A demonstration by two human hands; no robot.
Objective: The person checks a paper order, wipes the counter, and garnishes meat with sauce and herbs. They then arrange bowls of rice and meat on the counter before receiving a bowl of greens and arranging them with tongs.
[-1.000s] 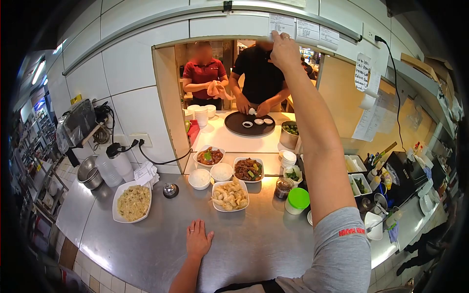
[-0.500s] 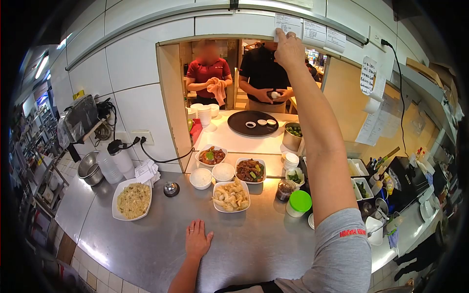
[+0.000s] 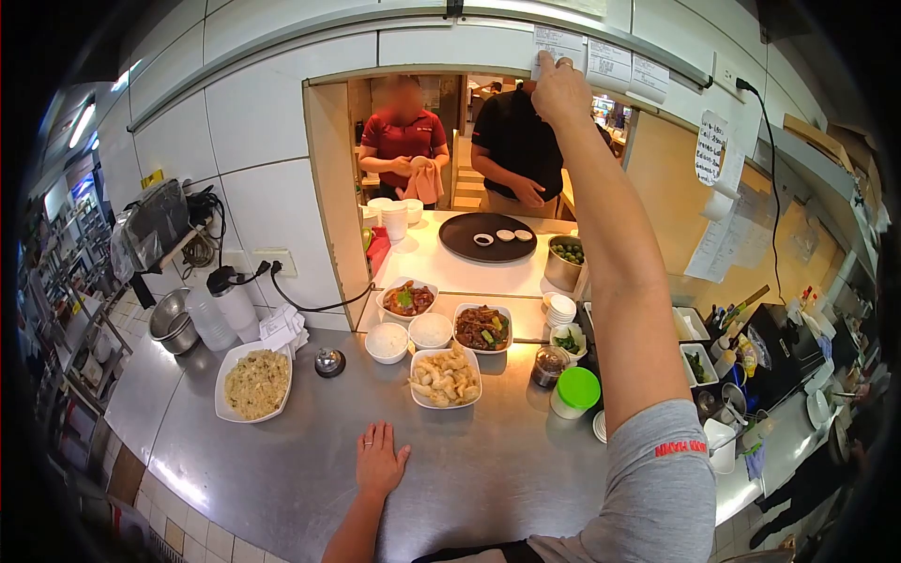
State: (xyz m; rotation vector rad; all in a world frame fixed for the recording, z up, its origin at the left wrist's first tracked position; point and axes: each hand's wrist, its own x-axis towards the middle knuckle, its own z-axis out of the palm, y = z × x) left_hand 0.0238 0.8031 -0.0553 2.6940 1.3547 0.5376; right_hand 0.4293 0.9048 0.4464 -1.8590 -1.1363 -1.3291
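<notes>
The left hand (image 3: pixel 380 462) lies palm down on the steel table (image 3: pixel 282 479), its fingers together and its thumb apart. Ahead of it is a square bowl of fried food (image 3: pixel 445 377); to the right stands a tub with a green lid (image 3: pixel 576 388), just beside a dark jar (image 3: pixel 548 367). A dish of fried rice (image 3: pixel 254 383) is at the left, near a bell (image 3: pixel 329 362). Behind the fried food are two white bowls of rice (image 3: pixel 388 343) and two meat dishes (image 3: pixel 483 328).

Above the opening, the right hand (image 3: pixel 563 94) reaches up with its index finger on the leftmost paper slip (image 3: pixel 559 47), which hangs from a rail (image 3: pixel 507 14) beside two more; whether it pinches the slip, I cannot tell.

Beyond, a round dark tray (image 3: pixel 469 248) holds three small cups (image 3: pixel 505 235), near a metal pot (image 3: pixel 564 272) of green produce. Behind stand two people, one in red (image 3: pixel 404 139) holding a pink cloth (image 3: pixel 427 183), the other in black (image 3: pixel 514 141).
</notes>
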